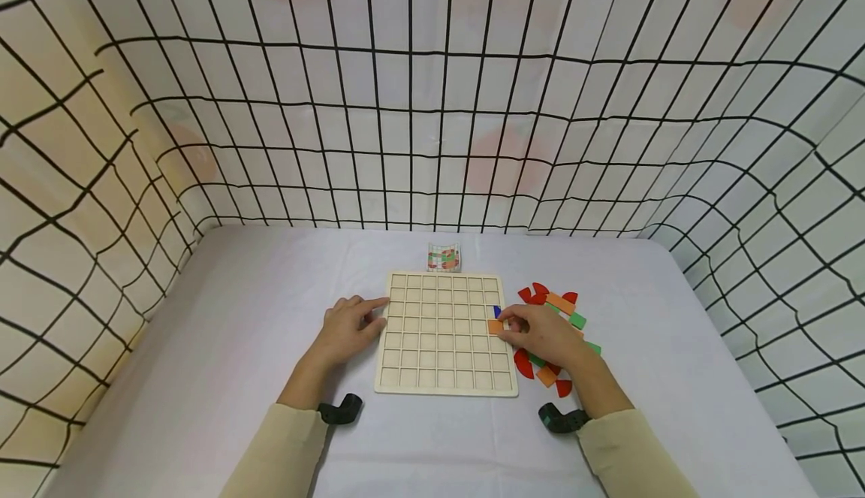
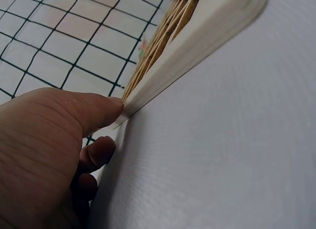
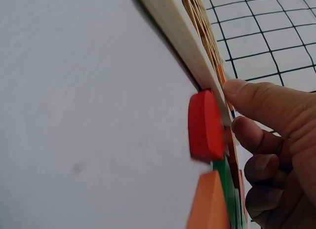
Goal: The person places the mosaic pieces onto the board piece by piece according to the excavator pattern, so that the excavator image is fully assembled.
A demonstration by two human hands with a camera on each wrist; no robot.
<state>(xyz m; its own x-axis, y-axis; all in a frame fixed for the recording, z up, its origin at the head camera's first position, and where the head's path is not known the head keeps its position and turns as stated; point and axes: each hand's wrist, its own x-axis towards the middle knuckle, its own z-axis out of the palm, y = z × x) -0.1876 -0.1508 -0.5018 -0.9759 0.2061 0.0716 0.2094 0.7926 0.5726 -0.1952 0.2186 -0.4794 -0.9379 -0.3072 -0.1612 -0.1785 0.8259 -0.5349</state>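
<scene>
A wooden grid board (image 1: pixel 439 333) of square cells lies flat on the white table. My left hand (image 1: pixel 348 327) rests at its left side, index fingertip and thumb touching the edge. In the left wrist view the thumb (image 2: pixel 101 110) meets the board's pale rim (image 2: pixel 197 46). Over the right edge, my right hand (image 1: pixel 544 330) pinches an orange square block (image 1: pixel 495 327) between thumb and index finger, at a cell of the right column. A small blue piece (image 1: pixel 497 311) sits just above it, partly covered by the index finger.
Red, green and orange blocks lie loosely right of the board, partly under my right hand, including a red quarter-round (image 1: pixel 523 363) and an orange block (image 1: pixel 560 303). A small printed picture card (image 1: pixel 444 258) stands behind the board. Black wire mesh (image 1: pixel 439 111) encloses the back and sides.
</scene>
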